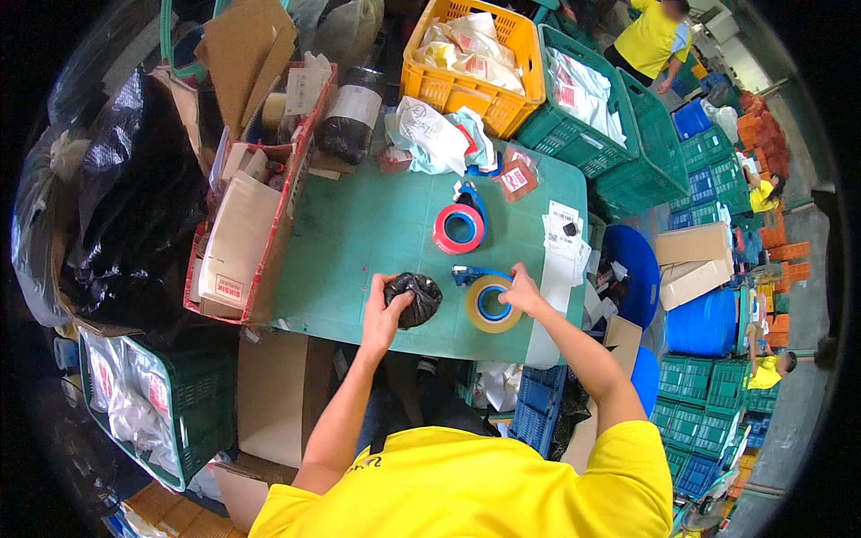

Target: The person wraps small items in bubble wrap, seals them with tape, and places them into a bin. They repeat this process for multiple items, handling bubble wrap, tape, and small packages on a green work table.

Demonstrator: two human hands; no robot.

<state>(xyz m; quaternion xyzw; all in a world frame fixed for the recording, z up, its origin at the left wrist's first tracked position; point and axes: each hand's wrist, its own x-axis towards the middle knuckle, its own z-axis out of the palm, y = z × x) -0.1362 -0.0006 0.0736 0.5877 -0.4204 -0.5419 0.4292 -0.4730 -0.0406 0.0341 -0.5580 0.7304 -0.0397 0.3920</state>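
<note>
Clasping a black bundle (420, 307) is the left hand (386, 309); the right hand (524, 292) grips a tape dispenser (478, 303).

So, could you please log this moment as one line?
left hand: holds black-wrapped bundle; right hand: at tan tape dispenser; nearby: red tape roll; surface: green table

Open tabletop (350, 224) left — 2 tapes (441, 238) (473, 312) right

Head-worn fisheye view, downward from close above the green table (359, 211)
</note>
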